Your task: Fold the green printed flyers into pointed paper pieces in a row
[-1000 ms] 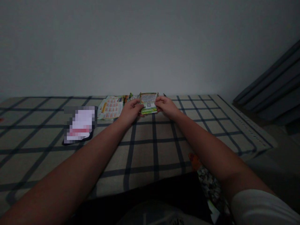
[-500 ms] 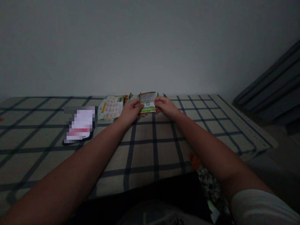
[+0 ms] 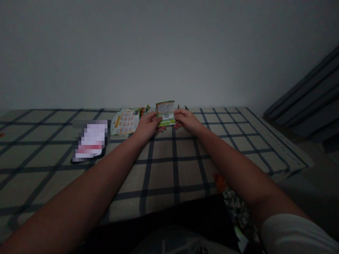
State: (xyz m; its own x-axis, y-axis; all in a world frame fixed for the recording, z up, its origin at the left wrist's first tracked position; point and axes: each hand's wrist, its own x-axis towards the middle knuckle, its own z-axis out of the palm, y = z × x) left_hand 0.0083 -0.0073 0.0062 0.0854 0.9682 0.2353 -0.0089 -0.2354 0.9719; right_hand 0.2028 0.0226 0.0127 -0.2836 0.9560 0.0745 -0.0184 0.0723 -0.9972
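Note:
Between both hands stands a small printed packet (image 3: 166, 113), white in the middle with a green lower strip, a dark top edge and a square code. My left hand (image 3: 148, 123) grips its left side, thumb in front. At the right edge, the bent fingers of my right hand (image 3: 186, 120) pinch it. Left of my left hand lies a larger printed sheet or flat bag (image 3: 125, 121) with a grid of orange and white boxes. Colourful pieces (image 3: 144, 110) show just behind my left hand, partly hidden.
A checked cloth (image 3: 225, 130) covers the table, which meets a plain wall (image 3: 169, 53). A phone with a blurred screen (image 3: 91, 139) lies on the left. Near my lap, at the right, is a patterned bag-like thing (image 3: 237, 208). A dark curtain (image 3: 312, 91) hangs far right.
The packet has risen slightly and shifted a little left in my hands, its top edge now higher. My hands stay almost where they were.

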